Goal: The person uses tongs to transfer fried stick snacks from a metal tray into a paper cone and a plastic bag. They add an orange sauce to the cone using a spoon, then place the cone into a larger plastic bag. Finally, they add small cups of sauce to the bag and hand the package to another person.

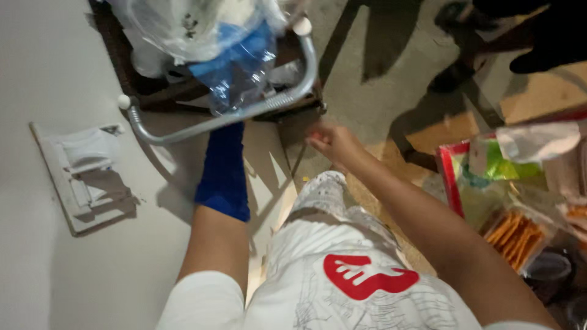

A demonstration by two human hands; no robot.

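1. I looked down from the head camera. The left arm wore a blue sleeve (224, 174) and reached up toward twelve o'clock.
2. The left hand went in under the plastic bags (208, 36), so it was hidden. I could not tell if it was open or closed, or what it held.
3. The bags were clear and blue. They sat at the top of the picture, on a metal frame (244, 112) made of a bent grey tube.
4. The tube's long side ran from about eight o'clock up to two o'clock, right across the end of the left arm.
5. The right hand (333, 143) was near the middle. It was loosely curled, with its fingers pointing to ten o'clock. It held nothing that I could see.
6. From the right hand, the frame lay close by at ten o'clock. They did not touch.
7. The left arm was the nearer one to the bags.
8. A white plate (82, 177) was on the wall at nine o'clock. Snack packets (513, 229) lay at four o'clock.
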